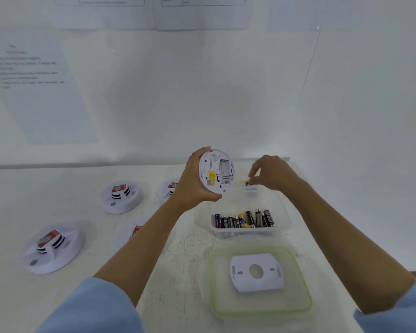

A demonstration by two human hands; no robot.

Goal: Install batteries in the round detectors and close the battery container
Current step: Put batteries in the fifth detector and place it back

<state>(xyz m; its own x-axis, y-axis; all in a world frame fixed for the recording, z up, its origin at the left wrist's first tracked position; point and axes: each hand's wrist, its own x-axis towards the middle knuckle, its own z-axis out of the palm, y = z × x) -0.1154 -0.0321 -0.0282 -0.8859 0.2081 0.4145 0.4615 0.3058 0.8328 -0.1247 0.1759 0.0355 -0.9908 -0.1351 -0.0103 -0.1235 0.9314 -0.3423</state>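
Detector (216,170) held up off the table (182,260) in the left hand (192,181). It is tilted on edge with its back side toward the camera and its battery slot uncovered. Left fingers wrap the top rim and the thumb hooks under the bottom rim, a firm grip.

Right hand (271,173) is just right of the detector, with thumb and fingertips pinched on a blue and yellow battery (248,182). The other fingers are loosely curled. The battery is close to the detector but not touching it, and hangs over the far edge of the container (245,233).

The container is clear plastic, sits open on the table under the hands, and has a row of batteries (243,219) packed along its near side, mostly black plus some blue and yellow.

The lid (293,280) is clear with a green rim and lies flat on the table just in front of the container. A white mounting plate (256,272) with a centre hole rests on it.

Four more detectors are face up on the table to the left. One is far left (51,247) and one is further back (121,195). The other two (167,188) (132,230) are partly hidden behind the left forearm. All show a red label on top.

Both arms have light blue sleeves pushed up. Printed sheets (33,87) are on the wall, text too blurred to read.
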